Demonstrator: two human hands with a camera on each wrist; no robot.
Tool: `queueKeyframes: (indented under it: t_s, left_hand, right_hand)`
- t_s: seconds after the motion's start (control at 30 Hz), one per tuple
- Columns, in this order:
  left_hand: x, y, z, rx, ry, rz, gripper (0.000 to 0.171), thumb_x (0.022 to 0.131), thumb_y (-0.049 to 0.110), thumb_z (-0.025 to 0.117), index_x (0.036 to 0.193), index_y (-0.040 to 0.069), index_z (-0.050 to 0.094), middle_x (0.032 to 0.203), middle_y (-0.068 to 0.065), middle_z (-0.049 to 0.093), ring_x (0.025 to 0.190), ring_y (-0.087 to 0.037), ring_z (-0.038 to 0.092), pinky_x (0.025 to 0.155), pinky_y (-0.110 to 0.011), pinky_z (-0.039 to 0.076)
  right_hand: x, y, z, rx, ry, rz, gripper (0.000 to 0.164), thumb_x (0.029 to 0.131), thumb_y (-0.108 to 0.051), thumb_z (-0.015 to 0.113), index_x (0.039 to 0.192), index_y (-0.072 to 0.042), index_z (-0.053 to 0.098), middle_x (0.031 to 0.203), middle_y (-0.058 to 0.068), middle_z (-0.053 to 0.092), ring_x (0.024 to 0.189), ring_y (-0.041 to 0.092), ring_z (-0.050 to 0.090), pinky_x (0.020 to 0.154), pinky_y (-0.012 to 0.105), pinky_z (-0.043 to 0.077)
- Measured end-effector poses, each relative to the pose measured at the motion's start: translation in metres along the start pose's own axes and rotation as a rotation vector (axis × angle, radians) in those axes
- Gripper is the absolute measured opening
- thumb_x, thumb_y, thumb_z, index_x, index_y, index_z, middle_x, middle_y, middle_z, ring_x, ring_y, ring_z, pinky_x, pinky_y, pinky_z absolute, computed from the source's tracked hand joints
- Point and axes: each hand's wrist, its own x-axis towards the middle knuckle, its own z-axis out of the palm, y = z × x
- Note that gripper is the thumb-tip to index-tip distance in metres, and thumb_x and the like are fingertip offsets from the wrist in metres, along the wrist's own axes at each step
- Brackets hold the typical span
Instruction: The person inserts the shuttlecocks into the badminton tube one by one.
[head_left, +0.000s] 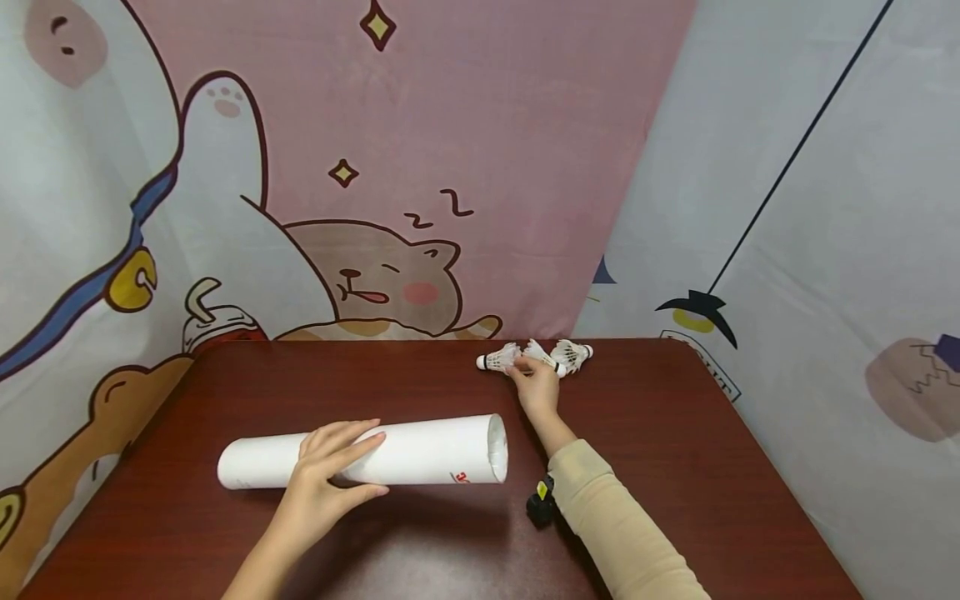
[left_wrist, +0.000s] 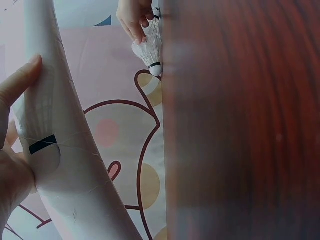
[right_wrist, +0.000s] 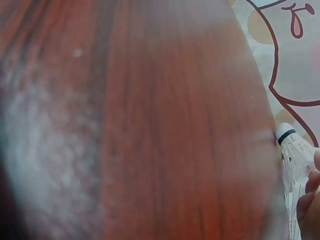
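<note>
My left hand (head_left: pixel 318 479) grips a long white shuttlecock tube (head_left: pixel 435 450) from the near side, fingers over its top and thumb below. The tube lies crosswise above the table, its round mouth facing right. At the table's far edge my right hand (head_left: pixel 537 390) has its curled fingers among the shuttlecocks, pinching feathers; which one is hard to tell. The left shuttlecock (head_left: pixel 498 358) points its cork left. A middle shuttlecock (head_left: pixel 542 357) is partly covered by the hand, and a right shuttlecock (head_left: pixel 574 355) has its cork to the right. In the left wrist view, the right fingers touch the feathers of a shuttlecock (left_wrist: pixel 150 52).
The dark red-brown wooden table (head_left: pixel 675 467) reaches back to a cartoon-printed cloth (head_left: pixel 525 167). A small black device (head_left: pixel 540 504) sits by the right wrist. The table's far edge lies just behind the shuttlecocks.
</note>
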Motion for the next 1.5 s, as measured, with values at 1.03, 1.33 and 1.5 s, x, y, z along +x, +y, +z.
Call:
queueKeyframes:
  t_s: [1.03,1.33,1.5]
  left_hand:
    - [0.0,-0.002,0.001,0.004,0.01,0.03,0.068,0.057,0.014,0.089,0.122,0.012,0.068,0.126,-0.009,0.061,0.116,-0.025,0.046,0.103,-0.035,0.019]
    - [0.0,-0.001,0.001,0.001,0.01,0.028,0.069,0.056,0.013,0.089,0.122,0.011,0.068,0.126,-0.01,0.061,0.116,-0.026,0.046,0.101,-0.034,0.02]
    - [0.0,-0.001,0.001,0.001,0.014,0.038,0.069,0.056,0.013,0.089,0.121,0.01,0.068,0.126,-0.01,0.061,0.116,-0.026,0.046,0.102,-0.035,0.02]
  right_hand:
    - [-0.022,-0.027,-0.03,0.114,0.14,-0.174,0.006,0.08,-0.004,0.077,0.082,0.001,0.075,0.074,0.009,0.071,0.055,0.01,0.051,0.051,0.018,0.039]
    - [-0.034,-0.047,-0.063,0.253,0.166,-0.196,0.006,0.08,-0.002,0.077,0.083,0.003,0.074,0.069,0.011,0.068,0.051,0.006,0.046,0.046,0.016,0.034]
    - [-0.04,-0.062,-0.084,0.306,0.172,-0.231,0.007,0.079,0.001,0.077,0.083,0.006,0.073,0.063,0.017,0.063,0.049,0.002,0.042,0.044,0.015,0.031]
